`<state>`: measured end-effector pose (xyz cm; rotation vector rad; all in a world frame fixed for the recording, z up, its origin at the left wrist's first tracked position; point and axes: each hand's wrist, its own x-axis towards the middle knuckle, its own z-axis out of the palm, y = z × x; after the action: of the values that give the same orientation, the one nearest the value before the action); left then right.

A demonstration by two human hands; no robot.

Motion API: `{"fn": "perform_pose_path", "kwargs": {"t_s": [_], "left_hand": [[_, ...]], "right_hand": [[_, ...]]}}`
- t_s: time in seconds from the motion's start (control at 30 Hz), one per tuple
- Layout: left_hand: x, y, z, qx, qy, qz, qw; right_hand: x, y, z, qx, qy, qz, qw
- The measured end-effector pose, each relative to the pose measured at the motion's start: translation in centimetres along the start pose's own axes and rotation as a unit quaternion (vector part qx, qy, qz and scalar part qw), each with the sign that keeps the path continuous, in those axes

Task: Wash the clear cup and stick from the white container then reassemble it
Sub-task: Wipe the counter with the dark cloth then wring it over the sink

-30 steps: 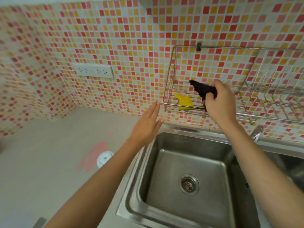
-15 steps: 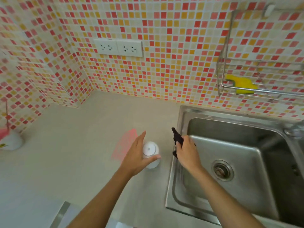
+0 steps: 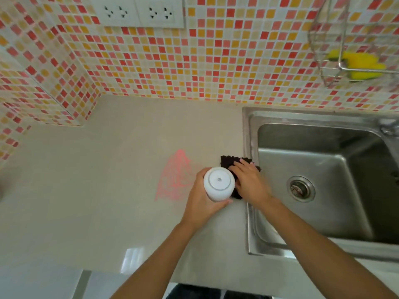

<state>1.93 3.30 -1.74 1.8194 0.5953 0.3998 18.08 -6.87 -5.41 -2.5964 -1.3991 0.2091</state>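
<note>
The white container point(image 3: 219, 183) stands on the beige counter beside the sink, seen from above with its round lid and a small centre hole. My left hand point(image 3: 199, 197) wraps around its left side. My right hand point(image 3: 250, 183) lies flat on a dark cloth point(image 3: 228, 161) spread on the counter between the container and the sink rim. The clear cup and the stick are not visible; the closed container hides its inside.
A steel sink point(image 3: 319, 180) with a drain point(image 3: 300, 189) fills the right side, the tap point(image 3: 389, 130) at its far edge. A wire rack point(image 3: 336, 67) on the tiled wall holds a yellow sponge point(image 3: 358, 65). Red marks point(image 3: 174, 178) stain the counter. Wall sockets point(image 3: 139, 11) sit above.
My right hand brought the dark cloth down from the wire rack and laid it on the counter. My left hand moved to the white container and closed around it.
</note>
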Motion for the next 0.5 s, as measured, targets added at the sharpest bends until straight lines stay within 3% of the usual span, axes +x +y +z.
{"fn": "perform_pose_path", "kwargs": {"t_s": [0.13,0.3,0.37,0.5], "left_hand": [[0.1,0.4,-1.4,-0.005,0.003,0.015,1.000],[1.2,1.9,-7.0,-0.014,0.115,0.016,0.993],[2.2,1.9,-10.4,-0.010,0.163,0.019,0.986],[3.5,1.9,-16.2,0.006,0.226,0.021,0.974]], "right_hand": [[1.6,0.0,0.3,-0.041,-0.069,0.011,0.997],[-0.1,-2.9,2.2,-0.098,-0.051,0.035,0.993],[-2.3,-6.0,3.5,-0.069,-0.043,-0.009,0.997],[-4.9,-15.3,6.1,-0.030,-0.049,-0.187,0.981]]}}
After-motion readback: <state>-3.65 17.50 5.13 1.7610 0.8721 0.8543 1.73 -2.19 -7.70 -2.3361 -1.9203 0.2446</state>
